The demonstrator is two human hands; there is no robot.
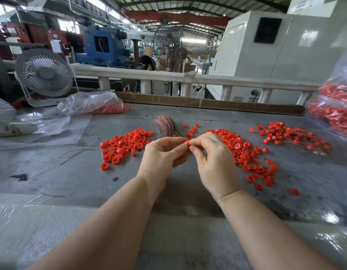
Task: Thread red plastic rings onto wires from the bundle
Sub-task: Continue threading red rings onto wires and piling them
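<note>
My left hand (161, 154) and my right hand (211, 158) meet above the middle of the grey table (91, 172). Between their fingertips both pinch one red plastic ring (186, 142). Just behind the hands lies the bundle of thin copper-coloured wires (167, 125), fanned out at its far end. I cannot make out a wire at the ring. A pile of loose red rings (124, 146) lies to the left of the hands. Another pile (244, 152) spreads to the right. Farther right lie rings with wires through them (291, 136).
A clear bag of red rings (108, 107) lies at the back left, beside a white desk fan (44, 74). A big bag of wired rings (334, 110) stands at the right edge. Stray dark wires (75, 152) and plastic sheeting (42, 125) lie on the left.
</note>
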